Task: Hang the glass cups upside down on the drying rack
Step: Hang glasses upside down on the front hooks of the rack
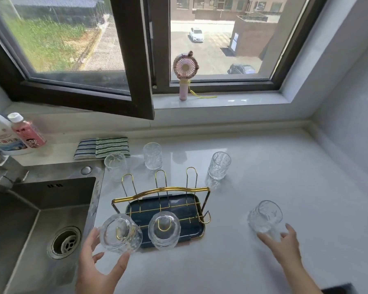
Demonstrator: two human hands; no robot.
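The drying rack point(162, 190), gold wire pegs over a dark blue tray, stands on the white counter beside the sink. Two glass cups hang upside down on its front pegs. My left hand point(98, 266) grips the left one point(120, 234), with fingers on its left side and thumb under it. The middle cup point(164, 230) hangs free. My right hand point(283, 247) has thumb and fingers on either side of the base of a cup point(265, 216) standing on the counter to the right. Three more cups stand upright behind the rack point(115, 165) point(153, 155) point(219, 165).
A steel sink point(30, 219) with a drain lies to the left, its tap point(0, 166) at the far left. Striped cloths point(102, 146) and two bottles point(27, 131) sit at the back. A small pink fan point(185, 75) stands on the window sill.
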